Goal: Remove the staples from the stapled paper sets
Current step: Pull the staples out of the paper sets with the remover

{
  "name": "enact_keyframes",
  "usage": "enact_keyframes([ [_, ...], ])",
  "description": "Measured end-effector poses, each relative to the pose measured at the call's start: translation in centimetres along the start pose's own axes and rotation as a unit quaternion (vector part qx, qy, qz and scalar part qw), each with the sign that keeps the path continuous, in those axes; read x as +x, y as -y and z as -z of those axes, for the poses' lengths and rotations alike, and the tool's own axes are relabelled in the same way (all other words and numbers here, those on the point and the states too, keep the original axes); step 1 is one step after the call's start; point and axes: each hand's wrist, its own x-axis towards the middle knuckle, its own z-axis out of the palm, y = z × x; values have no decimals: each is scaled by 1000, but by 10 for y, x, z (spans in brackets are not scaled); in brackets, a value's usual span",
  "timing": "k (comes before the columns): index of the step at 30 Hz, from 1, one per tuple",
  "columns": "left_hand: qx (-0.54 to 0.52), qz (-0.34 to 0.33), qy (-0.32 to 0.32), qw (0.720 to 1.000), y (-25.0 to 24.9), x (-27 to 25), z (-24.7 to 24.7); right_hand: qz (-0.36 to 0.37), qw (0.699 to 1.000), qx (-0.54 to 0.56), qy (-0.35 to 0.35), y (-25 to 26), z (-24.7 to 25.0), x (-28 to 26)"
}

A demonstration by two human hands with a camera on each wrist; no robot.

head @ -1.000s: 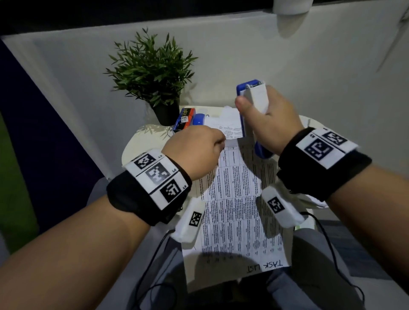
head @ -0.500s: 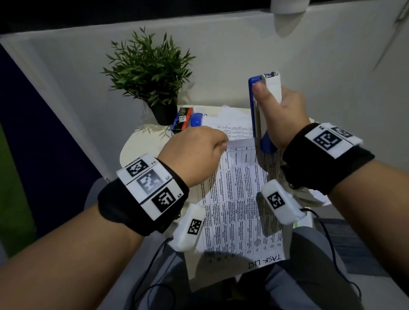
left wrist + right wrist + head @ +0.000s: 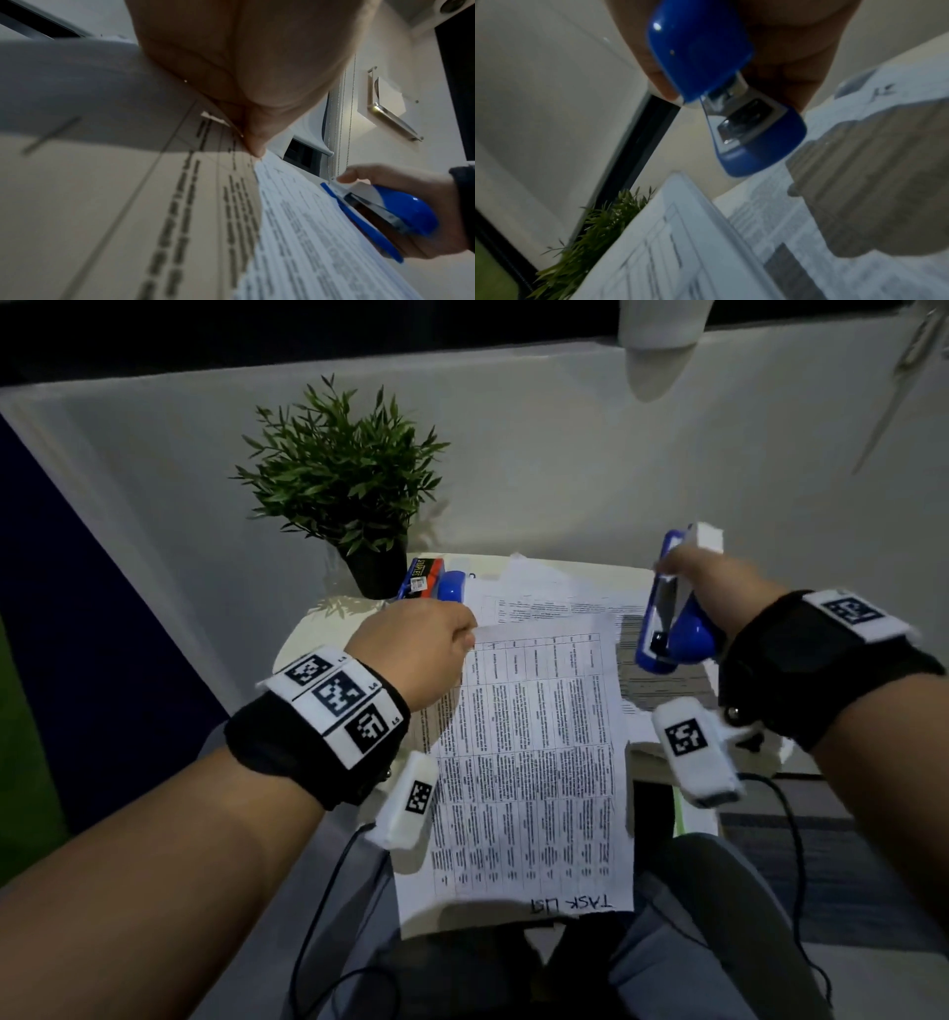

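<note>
While the left hand (image 3: pixel 411 649) pinches the paper set (image 3: pixel 534 762) corner, the right hand (image 3: pixel 719 588) grip clasps the stapler (image 3: pixel 672 629) apart

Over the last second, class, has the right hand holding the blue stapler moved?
Yes. The right hand with the blue stapler has swung right, away from the potted plant, off the printed sheet.

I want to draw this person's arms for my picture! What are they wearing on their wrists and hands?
Both forearms are bare, with no sleeves. Each wrist wears a wide black fabric band topped by a white strip of square black-and-white code markers. Under each wrist hangs a small white box with its own marker, and thin black cables trail from them. The left hand and right hand are bare.
</note>
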Motion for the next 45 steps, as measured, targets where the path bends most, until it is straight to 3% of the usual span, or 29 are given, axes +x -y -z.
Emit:
enact_keyframes([
  [4,-5,1,-15,1000,1,7,-8,56,991,-91,81,-4,-4,-16],
  [6,-6,0,-19,1000,1,13,-11,122,948,-263,132,0,-8,-24],
  [8,-3,-3,-16,1000,-1,19,-15,145,902,-369,171,0,-12,-27],
  [11,35,-17,-54,998,-8,23,-20,146,892,-394,169,-2,-18,-25],
  [13,50,-61,-96,992,-16,19,-24,159,883,-413,157,-5,-19,-22],
  [14,55,-96,-75,991,-20,18,-27,171,877,-424,149,-6,-18,-21],
  [16,66,-154,36,985,-24,15,-36,201,857,-451,146,-11,-16,-19],
  [18,92,-164,113,976,-23,14,-48,244,813,-500,174,-16,-14,-20],
  [19,97,-158,116,976,-21,14,-51,264,784,-528,193,-18,-13,-21],
  [23,66,-128,29,989,-19,19,-56,301,686,-623,226,-24,-9,-29],
  [26,66,-126,63,988,-22,26,-53,313,644,-652,249,-25,-6,-34],
  [29,87,-160,63,981,-27,27,-51,290,650,-650,267,-25,-1,-34],
  [32,143,-222,16,964,-27,17,-55,253,715,-594,269,-22,6,-32],
  [35,231,-240,58,941,-29,1,-70,224,786,-536,211,-12,9,-30],
  [37,235,-243,77,938,-28,-6,-73,199,811,-524,166,-8,6,-28],
  [39,203,-251,70,944,-28,-8,-70,175,814,-534,145,-7,-1,-28],
  [42,217,-248,56,942,-31,-9,-70,137,779,-591,160,-18,-18,-25],
  [45,215,-246,88,941,-25,-13,-74,107,752,-631,155,-28,-29,-23],
])
